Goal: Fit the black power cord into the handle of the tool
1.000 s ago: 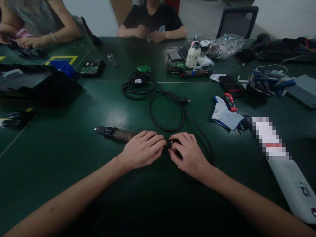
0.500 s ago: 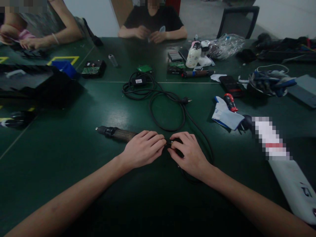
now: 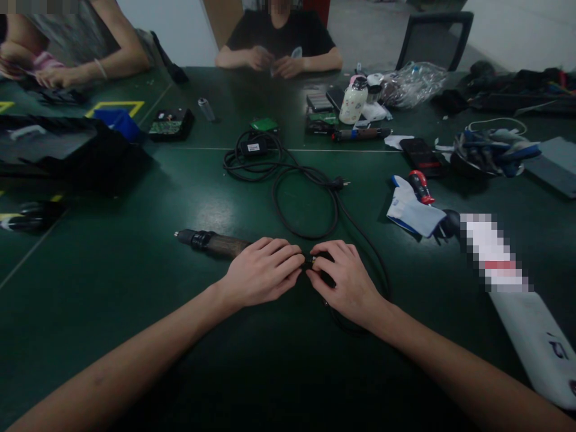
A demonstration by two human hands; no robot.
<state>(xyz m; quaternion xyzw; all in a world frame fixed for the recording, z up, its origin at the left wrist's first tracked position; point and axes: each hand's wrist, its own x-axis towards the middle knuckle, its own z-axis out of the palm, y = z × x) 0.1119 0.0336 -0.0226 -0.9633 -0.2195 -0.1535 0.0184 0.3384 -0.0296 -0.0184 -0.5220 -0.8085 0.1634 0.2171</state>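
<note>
My left hand (image 3: 263,271) is closed over the back end of an electric screwdriver (image 3: 225,245), whose dark tip points left on the green table. Close beside it, my right hand (image 3: 345,281) pinches the end of a black cable (image 3: 382,267). A small connector shows in the narrow space between my fingertips; whether it sits in the screwdriver cannot be told. From my right hand the cable loops away to a black adapter with a white label (image 3: 253,147). A power plug (image 3: 338,183) lies on the loops.
A white power strip (image 3: 531,324) lies at the right, near a glove (image 3: 411,210) and a red-black screwdriver (image 3: 420,186). Behind are a second electric screwdriver (image 3: 362,134), a bottle (image 3: 354,101) and circuit boards. A black bin (image 3: 67,156) stands left. Two people sit across the table.
Almost everything stays as it was. The fingertips of my left hand have shifted very slightly right, toward my right hand.
</note>
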